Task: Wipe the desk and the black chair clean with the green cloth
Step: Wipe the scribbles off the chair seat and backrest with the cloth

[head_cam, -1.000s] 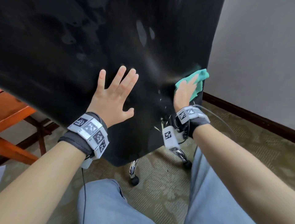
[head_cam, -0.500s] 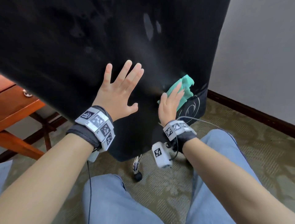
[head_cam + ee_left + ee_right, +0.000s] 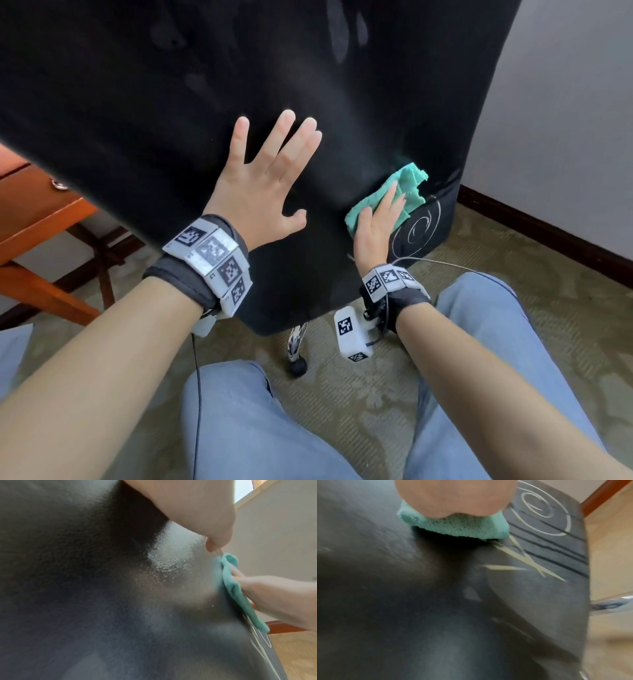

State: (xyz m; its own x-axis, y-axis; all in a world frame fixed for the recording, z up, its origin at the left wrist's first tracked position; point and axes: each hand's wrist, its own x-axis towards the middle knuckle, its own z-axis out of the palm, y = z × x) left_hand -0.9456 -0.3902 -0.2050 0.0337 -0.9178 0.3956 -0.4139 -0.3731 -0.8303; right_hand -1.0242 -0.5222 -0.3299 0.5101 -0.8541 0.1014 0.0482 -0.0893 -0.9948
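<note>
The back of the black chair fills the upper head view, tilted toward me. My left hand lies flat on it with fingers spread and straight. My right hand presses the green cloth flat against the lower right part of the chair back, just left of a white spiral logo. In the left wrist view the cloth sits sandwiched between the right hand and the chair. The right wrist view shows the cloth under my palm, next to the logo.
A brown wooden desk with a drawer pull stands at the left. The chair's chrome leg and castor rest on patterned carpet between my knees. A grey wall with dark skirting runs behind on the right.
My right hand has slid the cloth down and left along the chair back from its right edge toward the logo. The left hand stays flat on the chair.
</note>
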